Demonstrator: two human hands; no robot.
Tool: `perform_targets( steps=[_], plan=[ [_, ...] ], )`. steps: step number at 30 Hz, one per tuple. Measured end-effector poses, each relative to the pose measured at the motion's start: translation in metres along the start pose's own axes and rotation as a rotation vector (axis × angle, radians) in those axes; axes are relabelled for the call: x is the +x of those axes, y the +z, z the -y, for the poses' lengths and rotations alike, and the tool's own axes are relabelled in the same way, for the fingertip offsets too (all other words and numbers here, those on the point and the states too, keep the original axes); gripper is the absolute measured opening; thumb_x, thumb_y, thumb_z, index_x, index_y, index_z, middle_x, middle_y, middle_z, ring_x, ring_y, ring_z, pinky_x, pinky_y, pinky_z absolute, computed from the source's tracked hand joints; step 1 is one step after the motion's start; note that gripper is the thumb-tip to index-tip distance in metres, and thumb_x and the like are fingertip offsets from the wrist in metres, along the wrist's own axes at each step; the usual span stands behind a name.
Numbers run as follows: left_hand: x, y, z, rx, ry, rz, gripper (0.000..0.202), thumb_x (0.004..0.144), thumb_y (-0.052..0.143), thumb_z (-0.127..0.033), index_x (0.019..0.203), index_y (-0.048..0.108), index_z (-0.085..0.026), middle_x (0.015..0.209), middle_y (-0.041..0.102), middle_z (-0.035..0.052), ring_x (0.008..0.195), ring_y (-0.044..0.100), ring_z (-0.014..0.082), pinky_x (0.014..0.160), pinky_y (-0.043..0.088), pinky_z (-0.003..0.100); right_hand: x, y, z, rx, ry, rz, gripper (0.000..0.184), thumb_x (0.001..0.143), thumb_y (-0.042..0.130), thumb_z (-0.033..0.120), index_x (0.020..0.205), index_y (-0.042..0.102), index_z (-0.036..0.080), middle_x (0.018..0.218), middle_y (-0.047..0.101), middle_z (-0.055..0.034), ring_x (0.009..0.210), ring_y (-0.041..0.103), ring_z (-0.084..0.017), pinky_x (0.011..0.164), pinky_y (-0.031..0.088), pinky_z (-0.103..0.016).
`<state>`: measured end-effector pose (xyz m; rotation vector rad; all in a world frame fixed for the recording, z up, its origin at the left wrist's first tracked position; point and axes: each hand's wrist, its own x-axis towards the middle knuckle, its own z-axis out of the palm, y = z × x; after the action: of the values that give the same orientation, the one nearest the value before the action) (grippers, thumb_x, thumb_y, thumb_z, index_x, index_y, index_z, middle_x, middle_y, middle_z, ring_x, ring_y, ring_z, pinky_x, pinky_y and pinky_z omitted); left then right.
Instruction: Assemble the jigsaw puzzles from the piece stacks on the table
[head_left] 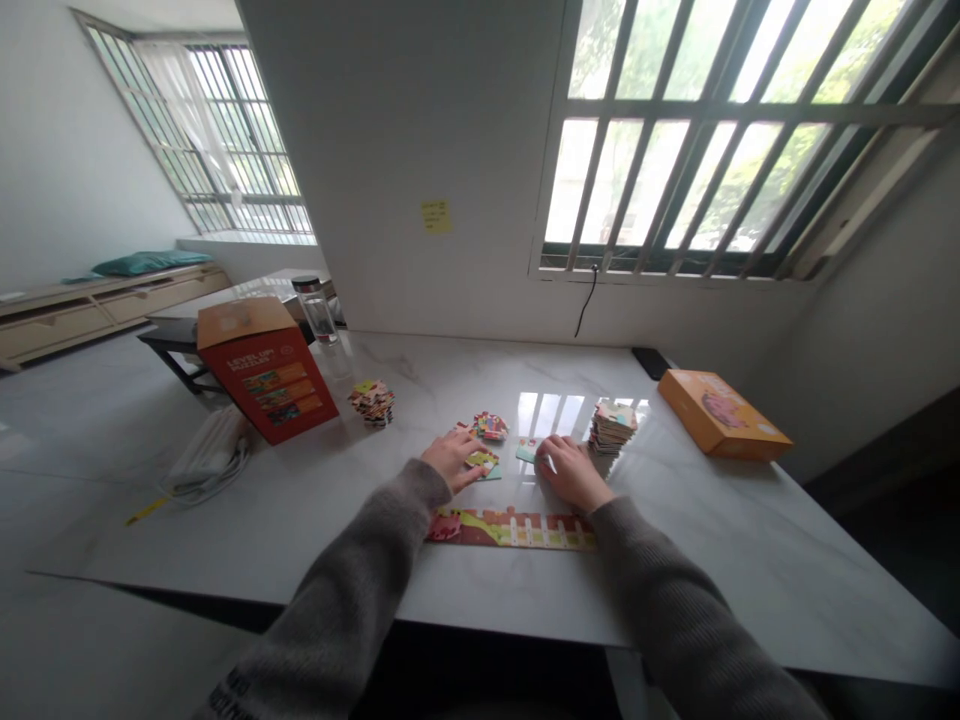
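My left hand [452, 460] rests over a small group of puzzle pieces, its fingers stretched apart. Its thumb and fingertips lie at a green and yellow puzzle piece [484, 460]. Just behind are more loose puzzle pieces [491, 427] with red and white patterns. My right hand [566, 468] has its fingers curled at the right end of a pale green puzzle piece [526, 450] on the table; the fingertips partly cover it. Nearer to me lies a joined puzzle strip [510, 528] showing a white fence and a pink figure. My right wrist overlaps its right end.
Stacks of puzzle pieces stand at left [373, 403] and right [613, 428]. A red puzzle box [277, 385], a glass bottle [319, 315] and a white power strip [210, 450] are left. An orange box [721, 415] and a black phone [650, 363] are right.
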<state>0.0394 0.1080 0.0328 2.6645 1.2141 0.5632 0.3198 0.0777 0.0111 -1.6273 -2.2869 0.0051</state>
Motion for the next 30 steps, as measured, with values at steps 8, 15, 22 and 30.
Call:
perform_targets(
  steps=[8,15,22,30],
  plan=[
    [0.011,0.021,0.006,-0.048,-0.056,-0.028,0.030,0.081,0.066,-0.019,0.111,0.067,-0.022,0.120,0.065,0.0084,0.122,0.052,0.0292,0.105,0.043,0.044,0.003,0.003,-0.004,0.220,-0.036,-0.099,0.017,0.094,0.051,0.016,0.100,0.067,0.020,0.097,0.067,-0.0077,0.095,0.057,-0.023,0.088,0.046,-0.036],
    [0.006,0.025,0.014,-0.022,-0.091,0.023,0.037,0.078,0.063,-0.011,0.112,0.067,-0.024,0.128,0.066,0.0066,0.127,0.050,0.0292,0.102,0.046,0.045,0.005,0.001,-0.015,0.126,-0.082,0.005,0.033,0.089,0.055,0.013,0.118,0.067,0.024,0.120,0.063,-0.0097,0.111,0.052,-0.027,0.098,0.043,-0.043],
    [0.007,0.029,0.017,-0.019,-0.116,0.025,0.024,0.080,0.070,-0.021,0.104,0.069,-0.023,0.122,0.067,0.0074,0.121,0.055,0.0287,0.100,0.046,0.043,0.002,0.001,-0.007,0.127,-0.045,0.000,0.016,0.092,0.057,0.024,0.103,0.068,0.021,0.106,0.063,-0.0100,0.101,0.054,-0.026,0.093,0.046,-0.041],
    [0.006,0.024,0.020,-0.005,-0.091,0.013,0.023,0.082,0.073,-0.030,0.103,0.067,-0.023,0.119,0.068,0.0083,0.117,0.057,0.0274,0.100,0.045,0.042,0.006,0.001,-0.016,0.217,-0.126,0.061,0.033,0.083,0.053,0.006,0.108,0.064,0.024,0.126,0.062,-0.0074,0.120,0.050,-0.027,0.103,0.040,-0.046]
  ],
)
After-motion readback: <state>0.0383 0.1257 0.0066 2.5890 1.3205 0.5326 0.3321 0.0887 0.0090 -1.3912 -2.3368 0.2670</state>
